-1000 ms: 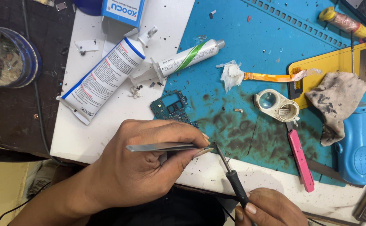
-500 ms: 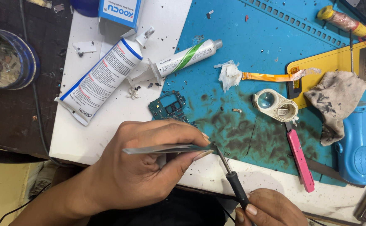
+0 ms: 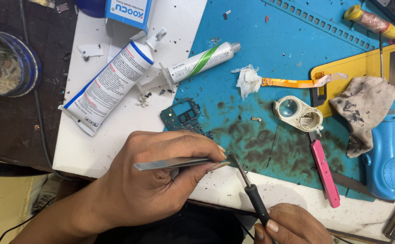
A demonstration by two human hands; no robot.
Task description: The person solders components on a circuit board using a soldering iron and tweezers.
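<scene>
White bench, blue mat, white tube, small tube, dark bowl

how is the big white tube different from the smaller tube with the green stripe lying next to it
The big white tube is clearly longer and fatter than the smaller tube. The big white tube has blue trim and a white nozzle pointing up-right; the smaller tube carries a green stripe and ends in a grey cap. The big white tube lies wholly on the white surface, while the smaller tube reaches onto the blue mat. Both lie on their sides, slanted the same way.
</scene>
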